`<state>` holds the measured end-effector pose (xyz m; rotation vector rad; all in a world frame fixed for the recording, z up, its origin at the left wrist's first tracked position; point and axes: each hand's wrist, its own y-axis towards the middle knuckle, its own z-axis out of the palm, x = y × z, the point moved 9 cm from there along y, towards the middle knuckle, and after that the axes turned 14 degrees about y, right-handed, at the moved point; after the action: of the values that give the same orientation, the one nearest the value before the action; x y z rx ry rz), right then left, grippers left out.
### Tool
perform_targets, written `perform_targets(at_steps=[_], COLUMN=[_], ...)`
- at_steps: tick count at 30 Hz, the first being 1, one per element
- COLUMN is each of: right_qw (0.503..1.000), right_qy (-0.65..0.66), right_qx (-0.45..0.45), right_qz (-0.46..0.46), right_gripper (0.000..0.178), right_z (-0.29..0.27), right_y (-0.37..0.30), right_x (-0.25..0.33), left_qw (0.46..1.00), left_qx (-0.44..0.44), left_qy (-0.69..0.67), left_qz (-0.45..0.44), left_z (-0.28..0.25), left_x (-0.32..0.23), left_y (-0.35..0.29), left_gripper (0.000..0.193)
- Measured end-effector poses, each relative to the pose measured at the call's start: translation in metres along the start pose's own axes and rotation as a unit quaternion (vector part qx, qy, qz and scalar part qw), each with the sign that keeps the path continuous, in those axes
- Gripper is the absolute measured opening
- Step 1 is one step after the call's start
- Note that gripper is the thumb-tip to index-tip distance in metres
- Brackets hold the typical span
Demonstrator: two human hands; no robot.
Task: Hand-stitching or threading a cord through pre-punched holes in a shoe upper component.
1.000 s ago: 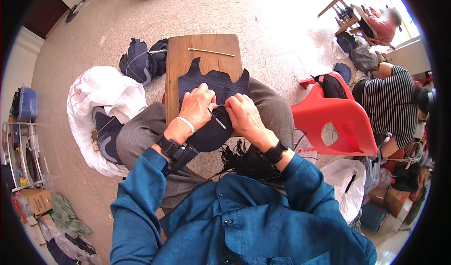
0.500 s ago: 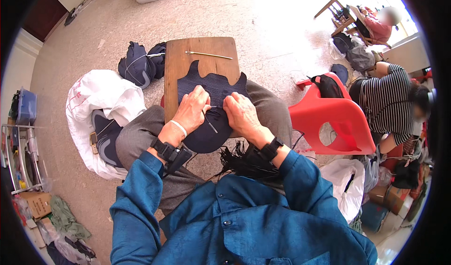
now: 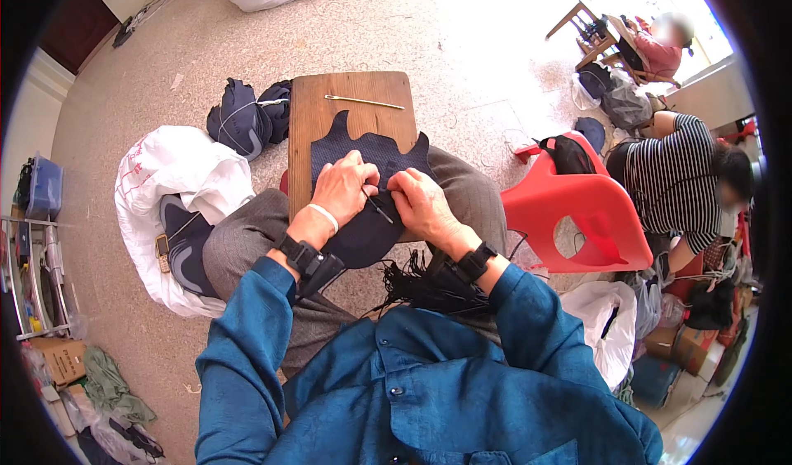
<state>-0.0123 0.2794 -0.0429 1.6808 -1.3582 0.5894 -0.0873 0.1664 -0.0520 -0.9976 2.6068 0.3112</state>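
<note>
A navy fabric piece [image 3: 363,238], cut with pointed horns at its far edge like a shoe upper, lies over the near part of a wooden stool [image 3: 309,94] and hangs toward my lap. My left hand [image 3: 342,188] is closed on the fabric's middle, and a thin dark needle-like rod [image 3: 379,209] with a pale tip sticks out below its fingers. Close by on the right, my right hand [image 3: 422,205] pinches the same fabric, its fingertips partly hidden. A long metal needle [image 3: 363,101] with an eye rests on the stool's far end.
A tied navy bundle [image 3: 239,118] and a white sack [image 3: 140,176] holding navy pieces lie left of the stool. A red plastic chair [image 3: 528,209] stands to the right, with a person in stripes [image 3: 668,176] beyond. Black cords [image 3: 412,279] hang near my lap.
My hands have drawn slightly closer together, the right one shifting a little left. The thin rod under my left fingers has tilted further to the right. The view has shifted slightly.
</note>
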Motion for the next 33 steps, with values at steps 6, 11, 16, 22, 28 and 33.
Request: perform_targets(at_steps=[6, 11, 16, 22, 28, 33], right_qw=[0.999, 0.998, 0.99, 0.967, 0.989, 0.998], right_qy=[0.032, 0.05, 0.104, 0.196, 0.116, 0.032], right_qx=[-0.005, -0.018, -0.037, -0.052, -0.006, 0.02], right_qz=[0.03, 0.046, 0.092, 0.154, 0.092, 0.058], right_gripper=[0.005, 0.004, 0.007, 0.009, 0.01, 0.012], right_z=[-0.002, -0.005, -0.013, -0.012, -0.006, 0.008], right_y=[0.0, 0.0, 0.0, -0.004, 0.003, 0.014], right_x=[-0.008, -0.012, -0.023, -0.043, -0.023, -0.01], left_qw=[0.979, 0.961, 0.938, 0.967, 0.996, 0.993], left_qx=[-0.051, -0.082, -0.085, -0.049, -0.063, -0.061], left_qy=[0.122, 0.179, 0.279, 0.213, -0.008, -0.089], left_qz=[0.158, 0.194, 0.185, 0.129, 0.06, 0.053], left_z=[-0.005, -0.003, 0.004, -0.001, -0.012, -0.008], left_x=[-0.032, -0.042, -0.058, -0.046, -0.009, 0.001], left_y=[0.003, -0.004, -0.013, 0.002, 0.004, -0.004], left_gripper=[0.014, 0.011, 0.01, 0.013, 0.011, 0.01])
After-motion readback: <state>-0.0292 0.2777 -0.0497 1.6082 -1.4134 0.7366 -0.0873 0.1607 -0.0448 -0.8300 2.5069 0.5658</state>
